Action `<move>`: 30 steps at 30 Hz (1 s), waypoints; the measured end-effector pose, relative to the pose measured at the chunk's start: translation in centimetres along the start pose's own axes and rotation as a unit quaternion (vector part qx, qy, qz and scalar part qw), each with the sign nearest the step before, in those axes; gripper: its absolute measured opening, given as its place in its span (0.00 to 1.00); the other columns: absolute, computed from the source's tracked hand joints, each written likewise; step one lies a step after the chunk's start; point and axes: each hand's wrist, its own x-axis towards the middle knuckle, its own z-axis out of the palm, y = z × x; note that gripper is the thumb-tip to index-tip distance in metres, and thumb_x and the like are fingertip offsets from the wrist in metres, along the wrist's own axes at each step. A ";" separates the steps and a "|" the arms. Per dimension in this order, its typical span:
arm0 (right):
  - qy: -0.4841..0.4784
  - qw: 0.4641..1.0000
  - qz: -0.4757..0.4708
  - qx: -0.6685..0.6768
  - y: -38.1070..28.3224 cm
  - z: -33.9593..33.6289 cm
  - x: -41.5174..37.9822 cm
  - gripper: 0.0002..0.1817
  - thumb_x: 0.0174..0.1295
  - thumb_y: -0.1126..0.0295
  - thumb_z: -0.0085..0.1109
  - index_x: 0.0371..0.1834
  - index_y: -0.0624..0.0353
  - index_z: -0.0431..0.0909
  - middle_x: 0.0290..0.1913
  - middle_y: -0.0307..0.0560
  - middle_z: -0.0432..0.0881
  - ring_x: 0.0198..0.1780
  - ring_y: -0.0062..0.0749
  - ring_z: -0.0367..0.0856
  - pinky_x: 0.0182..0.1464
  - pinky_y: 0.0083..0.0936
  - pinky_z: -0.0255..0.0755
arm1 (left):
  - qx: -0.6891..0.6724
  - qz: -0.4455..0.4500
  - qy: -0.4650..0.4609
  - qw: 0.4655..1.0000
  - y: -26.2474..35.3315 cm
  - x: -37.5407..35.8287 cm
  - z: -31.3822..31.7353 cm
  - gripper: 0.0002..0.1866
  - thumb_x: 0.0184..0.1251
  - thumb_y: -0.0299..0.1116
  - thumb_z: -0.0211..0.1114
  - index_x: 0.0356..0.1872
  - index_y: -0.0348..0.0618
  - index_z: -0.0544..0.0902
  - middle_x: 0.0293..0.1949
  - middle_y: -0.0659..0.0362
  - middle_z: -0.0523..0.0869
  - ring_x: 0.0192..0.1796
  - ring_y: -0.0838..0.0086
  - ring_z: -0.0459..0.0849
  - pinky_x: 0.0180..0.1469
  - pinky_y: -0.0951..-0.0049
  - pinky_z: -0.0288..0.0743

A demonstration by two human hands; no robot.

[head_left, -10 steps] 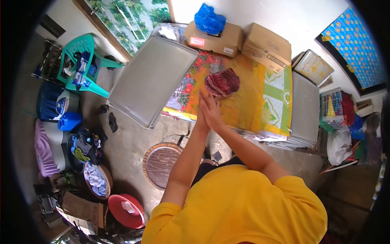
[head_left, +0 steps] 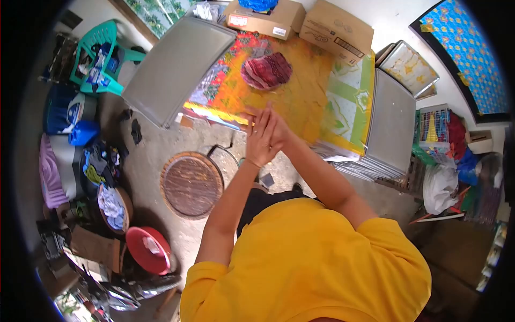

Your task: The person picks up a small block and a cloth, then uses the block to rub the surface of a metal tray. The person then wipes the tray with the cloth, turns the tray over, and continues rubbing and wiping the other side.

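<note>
My left hand (head_left: 259,140) and my right hand (head_left: 280,135) are pressed against each other, palm to palm, just in front of the table's near edge. The left fingers are stretched out; the right fingers are partly hidden and a little blurred. Neither hand shows an object in it. Beyond them, a round, dark-red patterned bundle (head_left: 266,71), which looks like folded cloth, lies on the orange and floral table cover (head_left: 306,102). Nothing touches the bundle.
Large grey metal trays (head_left: 179,67) lie at the table's left, with another stack (head_left: 394,115) at its right. Cardboard boxes (head_left: 338,32) stand at the back. Below the table are a round wooden stool (head_left: 191,185), a red basin (head_left: 140,247) and a green chair (head_left: 102,37).
My joined hands have drawn back from beside the bundle to the table's near edge. The view has tilted down and shifted, so the table sits higher and further left.
</note>
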 end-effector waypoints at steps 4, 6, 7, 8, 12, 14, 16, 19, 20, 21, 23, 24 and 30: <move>-0.056 0.990 0.129 0.019 0.4 -5.5 -5.4 0.42 0.66 0.33 0.39 0.75 0.50 0.54 0.72 0.43 0.62 0.65 0.46 0.68 0.64 0.48 0.62 | 0.257 -0.188 -0.222 0.922 1.2 -7.9 3.5 0.38 0.64 0.43 0.60 0.74 0.55 0.57 0.75 0.54 0.56 0.77 0.54 0.51 0.73 0.40 0.35; -0.032 0.989 0.136 -0.037 1.5 -8.8 -7.1 0.37 0.68 0.40 0.44 0.73 0.51 0.56 0.66 0.42 0.69 0.61 0.43 0.71 0.59 0.48 0.66 | 0.287 -0.335 -0.285 0.851 2.9 -11.3 4.7 0.36 0.64 0.40 0.61 0.73 0.60 0.58 0.75 0.57 0.57 0.77 0.55 0.51 0.72 0.35 0.38; 0.003 0.987 0.134 -0.090 2.7 -10.4 -7.8 0.35 0.67 0.41 0.47 0.70 0.49 0.60 0.63 0.41 0.71 0.60 0.41 0.71 0.58 0.45 0.66 | 0.255 -0.361 -0.255 0.860 2.6 -14.0 6.0 0.36 0.63 0.39 0.61 0.73 0.58 0.60 0.72 0.55 0.62 0.75 0.55 0.55 0.71 0.38 0.44; 0.037 0.981 0.129 -0.143 4.2 -11.9 -8.5 0.32 0.66 0.42 0.49 0.67 0.48 0.65 0.61 0.41 0.73 0.59 0.39 0.72 0.57 0.43 0.66 | 0.223 -0.385 -0.223 0.867 1.5 -17.1 7.9 0.35 0.62 0.37 0.62 0.72 0.57 0.62 0.69 0.53 0.66 0.73 0.55 0.60 0.70 0.41 0.50; 0.069 0.955 0.184 -0.220 10.6 -16.8 -9.5 0.27 0.63 0.48 0.56 0.63 0.44 0.70 0.58 0.38 0.75 0.56 0.35 0.72 0.53 0.38 0.67 | 0.038 -0.488 -0.110 0.865 0.6 -22.5 10.7 0.26 0.61 0.34 0.60 0.62 0.46 0.74 0.45 0.49 0.86 0.49 0.53 0.83 0.53 0.59 0.76; 0.060 0.944 0.219 -0.240 14.0 -18.8 -9.4 0.26 0.63 0.49 0.56 0.62 0.44 0.71 0.57 0.37 0.75 0.56 0.34 0.72 0.50 0.38 0.68 | -0.009 -0.539 -0.098 0.836 -0.5 -24.4 12.4 0.25 0.59 0.36 0.62 0.60 0.46 0.77 0.44 0.48 0.86 0.49 0.53 0.83 0.53 0.59 0.76; 0.064 0.933 0.237 -0.263 17.8 -20.8 -8.2 0.25 0.62 0.49 0.58 0.61 0.45 0.73 0.54 0.37 0.77 0.52 0.33 0.74 0.46 0.37 0.70 | -0.080 -0.582 -0.072 0.806 -3.5 -27.6 15.0 0.26 0.55 0.40 0.65 0.56 0.42 0.80 0.41 0.47 0.87 0.48 0.55 0.85 0.52 0.60 0.76; 0.084 0.916 0.235 -0.313 24.5 -24.2 -5.0 0.24 0.60 0.51 0.61 0.56 0.49 0.76 0.45 0.39 0.80 0.43 0.30 0.77 0.38 0.34 0.72 | -0.241 -0.671 -0.003 0.701 -8.1 -32.8 20.8 0.21 0.60 0.39 0.65 0.53 0.42 0.80 0.35 0.60 0.87 0.34 0.75 0.83 0.32 0.71 0.75; 0.086 0.909 0.226 -0.340 26.7 -25.4 -3.5 0.24 0.59 0.52 0.62 0.55 0.51 0.77 0.42 0.40 0.81 0.40 0.29 0.77 0.35 0.33 0.72 | -0.258 -0.694 0.000 0.672 -9.7 -34.4 22.9 0.20 0.61 0.39 0.64 0.53 0.43 0.80 0.35 0.61 0.86 0.35 0.76 0.82 0.32 0.71 0.75; 0.087 0.901 0.218 -0.365 29.8 -26.8 -1.9 0.23 0.59 0.53 0.63 0.54 0.52 0.78 0.39 0.40 0.81 0.37 0.28 0.77 0.33 0.32 0.72 | -0.272 -0.717 0.002 0.641 -11.3 -36.0 24.5 0.19 0.61 0.39 0.64 0.53 0.44 0.79 0.36 0.62 0.85 0.35 0.76 0.82 0.31 0.70 0.74; 0.054 0.889 0.228 -0.392 36.0 -30.2 1.5 0.22 0.61 0.53 0.60 0.57 0.48 0.77 0.45 0.37 0.80 0.42 0.30 0.76 0.39 0.36 0.71 | -0.302 -0.763 0.060 0.568 -13.7 -39.0 28.1 0.19 0.58 0.35 0.64 0.51 0.41 0.80 0.31 0.61 0.84 0.31 0.76 0.82 0.28 0.71 0.75; 0.057 0.883 0.236 -0.400 38.8 -31.5 3.5 0.22 0.61 0.53 0.60 0.57 0.48 0.77 0.45 0.37 0.80 0.42 0.30 0.75 0.38 0.36 0.71 | -0.317 -0.778 0.082 0.537 -15.8 -41.4 30.6 0.19 0.59 0.36 0.64 0.51 0.43 0.80 0.33 0.61 0.83 0.32 0.76 0.81 0.31 0.67 0.76; 0.100 0.845 0.265 -0.454 52.6 -38.8 12.2 0.15 0.58 0.56 0.60 0.43 0.51 0.80 0.32 0.37 0.78 0.32 0.28 0.74 0.29 0.36 0.68 | -0.445 -0.791 0.172 0.382 -25.6 -53.4 42.7 0.09 0.64 0.34 0.59 0.45 0.49 0.78 0.34 0.60 0.75 0.34 0.69 0.74 0.41 0.47 0.73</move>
